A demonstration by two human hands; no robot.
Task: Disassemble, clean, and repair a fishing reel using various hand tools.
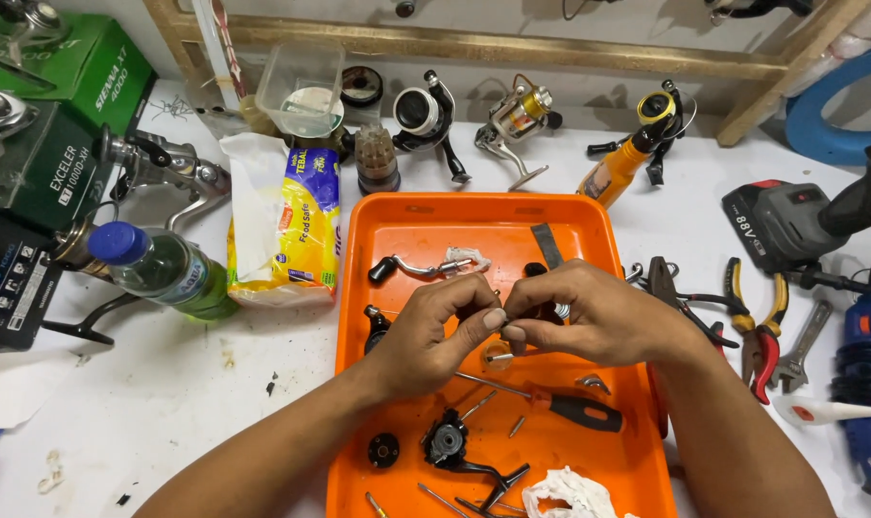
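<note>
Pinched between left hand (445, 321) and right hand (589, 315) fingertips over the orange plastic tray (397, 230): a small dark metal part (501, 336), equally near both, axis hidden.

- Both hands, left hand (433, 331) and right hand (589, 317), are meeting fingertip to fingertip over the orange tray (387, 230), blocking its middle.
- A screwdriver (550, 403) is lying just below them, closing off the near approach.
- A reel body (450, 446) and white rag (570, 494) are crowding the tray's near end.
- A crank handle (416, 269) is sitting beyond the left hand.
- The tray's far strip is staying mostly bare.
- Pliers (757, 321) are lining the right side; a bottle (157, 269) and yellow packet (296, 225) are flanking the left.
- White tabletop (186, 393) at near left is lying open.
</note>
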